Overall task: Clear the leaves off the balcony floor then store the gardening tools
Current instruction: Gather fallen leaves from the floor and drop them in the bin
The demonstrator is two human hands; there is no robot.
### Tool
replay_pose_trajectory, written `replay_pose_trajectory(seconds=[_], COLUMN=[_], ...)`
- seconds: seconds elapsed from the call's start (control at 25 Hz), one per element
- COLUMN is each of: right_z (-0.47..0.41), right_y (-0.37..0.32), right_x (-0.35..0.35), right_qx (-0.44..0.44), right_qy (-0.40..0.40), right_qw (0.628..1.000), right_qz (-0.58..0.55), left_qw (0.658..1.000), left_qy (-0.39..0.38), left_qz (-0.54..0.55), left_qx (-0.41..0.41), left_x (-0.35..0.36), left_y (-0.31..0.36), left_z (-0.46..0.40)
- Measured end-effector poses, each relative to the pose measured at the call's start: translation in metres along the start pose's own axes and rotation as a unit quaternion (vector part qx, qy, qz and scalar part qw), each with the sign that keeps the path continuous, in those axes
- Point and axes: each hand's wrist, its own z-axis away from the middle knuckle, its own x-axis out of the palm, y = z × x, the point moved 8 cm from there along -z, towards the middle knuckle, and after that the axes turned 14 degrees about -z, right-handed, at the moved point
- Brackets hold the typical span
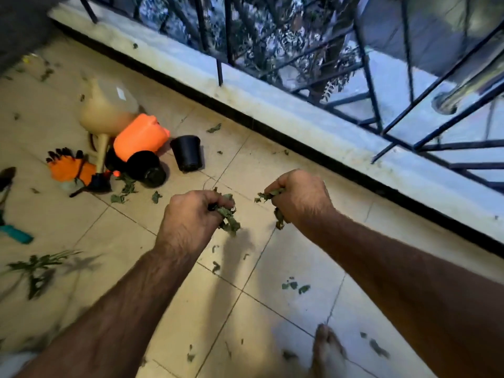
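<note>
Head view shows clearing partway: left hand point(191, 214) and right hand point(300, 197) each clench crumpled green leaves point(229, 219), more scraps point(294, 285) litter the beige tiled floor point(163, 296), tools lie unstored, and two black plastic pots point(188, 152) on their sides look empty.

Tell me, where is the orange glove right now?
In the head view, the orange glove lies on the floor tiles at the left, beside the black pots and the orange container.
</note>
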Motion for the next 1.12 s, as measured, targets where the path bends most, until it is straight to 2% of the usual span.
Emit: replay_pose_trajectory(seconds=[0.16, 0.32, 0.52, 0.8, 1.12], right_z=[0.078, 0.167, 0.271, 0.417, 0.552], right_y=[-0.089, -0.169, -0.219, -0.204, -0.144], right_x=[-0.096, -0.208, -0.309, -0.41, -0.5], right_qx=[-0.009, -0.022, -0.027, 0.046, 0.087], right_qy=[0.01, 0.051, 0.101, 0.239, 0.345], right_qw=[1.0, 0.998, 0.995, 0.967, 0.927], right_qz=[-0.014, -0.015, -0.001, -0.071, -0.122], left_qw=[1.0, 0.996, 0.985, 0.956, 0.908], left_qy=[-0.002, -0.011, -0.045, -0.066, -0.109], left_qz=[-0.017, -0.035, -0.066, -0.068, -0.086], left_qx=[0.026, 0.086, 0.153, 0.277, 0.396], left_x=[-0.105, -0.209, -0.27, -0.311, -0.289], left_y=[0.104, 0.223, 0.332, 0.439, 0.535], left_z=[0.041, 0.101, 0.183, 0.288, 0.396])
